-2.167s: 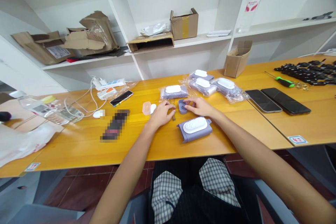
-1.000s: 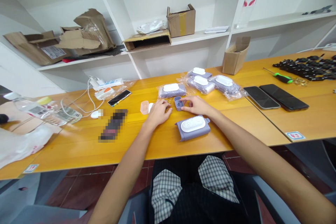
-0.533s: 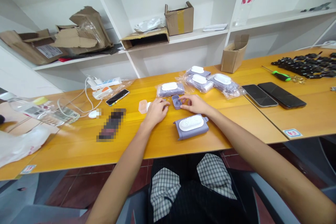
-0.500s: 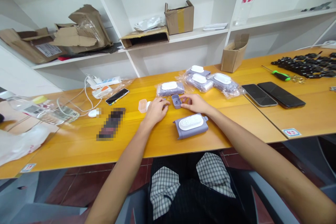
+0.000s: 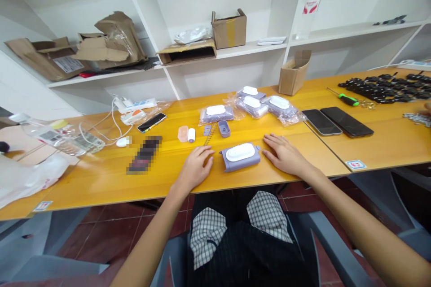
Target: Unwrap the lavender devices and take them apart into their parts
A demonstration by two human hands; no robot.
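Observation:
My left hand (image 5: 196, 167) lies flat on the wooden table (image 5: 101, 179), fingers stretched out, just left of a grey-purple device with a white oval top (image 5: 240, 157). My right hand (image 5: 283, 154) rests flat on the table just right of that device, holding nothing. Farther back lie a small purple cap (image 5: 224, 128), a small grey piece (image 5: 207, 130), a metal spring or chain (image 5: 210, 133), a pink cap (image 5: 183, 133) and a white cylinder (image 5: 191, 134). Neither hand touches these small parts.
Several bagged devices (image 5: 256, 104) lie behind the small parts. Two dark phones (image 5: 336, 121), a green-handled screwdriver (image 5: 346, 98) and black parts (image 5: 387, 89) are on the right. A phone (image 5: 151, 122), power strip (image 5: 134, 106), cables and a plastic bottle (image 5: 57, 136) sit left. A cardboard box (image 5: 293, 74) stands behind.
Both hands have pulled back from the small purple cap and parts toward the table's front edge and now lie flat on either side of the device. The small parts stay on the table.

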